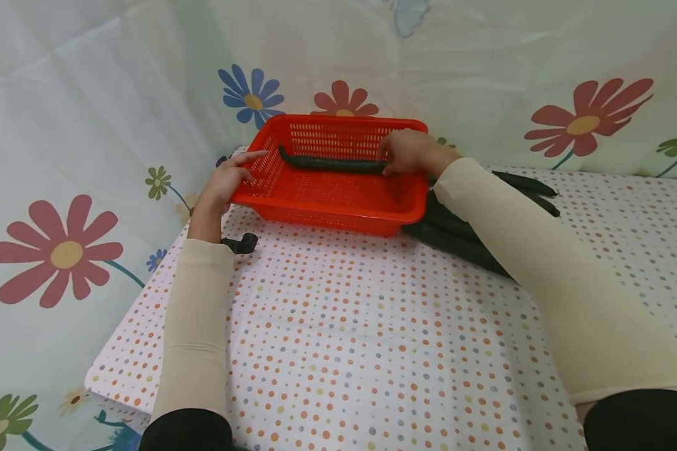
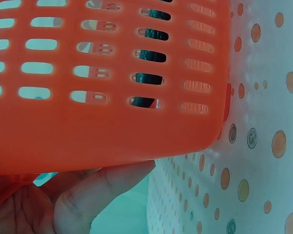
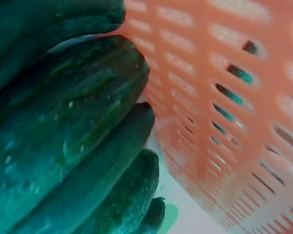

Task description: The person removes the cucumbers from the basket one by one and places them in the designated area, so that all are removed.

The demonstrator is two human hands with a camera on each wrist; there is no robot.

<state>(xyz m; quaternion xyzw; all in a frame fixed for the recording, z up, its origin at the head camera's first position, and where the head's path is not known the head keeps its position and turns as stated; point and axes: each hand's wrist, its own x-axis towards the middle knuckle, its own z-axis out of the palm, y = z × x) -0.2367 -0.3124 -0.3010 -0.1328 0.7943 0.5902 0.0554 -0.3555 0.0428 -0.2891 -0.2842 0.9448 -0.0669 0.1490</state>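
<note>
A red plastic basket (image 1: 338, 216) with slotted walls stands at the far side of the table. Inside it, along the back wall, lies a long dark green cucumber (image 1: 333, 164). My right hand (image 1: 409, 150) reaches over the basket's right rim and grips the cucumber's right end. At the left rim, my left hand (image 1: 225, 181) holds the basket, fingers over the edge and the thumb (image 2: 102, 187) against the outer wall. Several more cucumbers (image 3: 63, 102) lie side by side just outside the basket's right wall, partly hidden by my right sleeve in the head view.
A white cloth with coloured dots covers the table (image 1: 338, 326). Behind the basket hangs a flowered cloth (image 1: 462, 75). A small black strap-like piece (image 1: 242, 243) shows beside my left wrist. The table's left edge (image 1: 130, 319) runs past my left forearm.
</note>
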